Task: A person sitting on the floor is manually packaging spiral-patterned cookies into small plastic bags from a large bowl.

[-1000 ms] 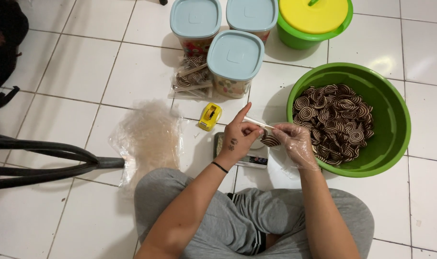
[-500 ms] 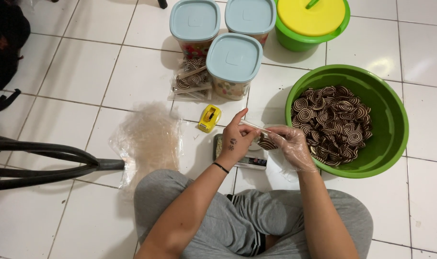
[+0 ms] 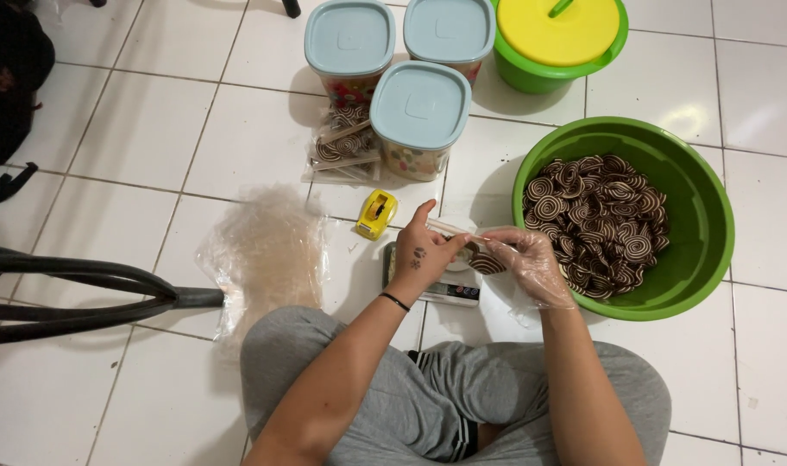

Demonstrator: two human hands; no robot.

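Hands, left hand (image 3: 421, 252) bare, right hand (image 3: 532, 263) gloved; pinch clear crinkly bag (image 3: 484, 256).

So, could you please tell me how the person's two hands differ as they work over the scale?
The right hand wears a clear plastic glove and holds a spiral-patterned snack; the left hand is bare, with a dark band at the wrist, and pinches the top of a thin clear bag. Both hands hover above the small scale, close together.

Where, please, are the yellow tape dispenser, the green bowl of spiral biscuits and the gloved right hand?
yellow tape dispenser (image 3: 375, 214), head view, on the middle of its body.
green bowl (image 3: 709, 226), head view, on its bare inner wall, right side.
right hand (image 3: 532, 263), head view, on the gloved back of the hand.
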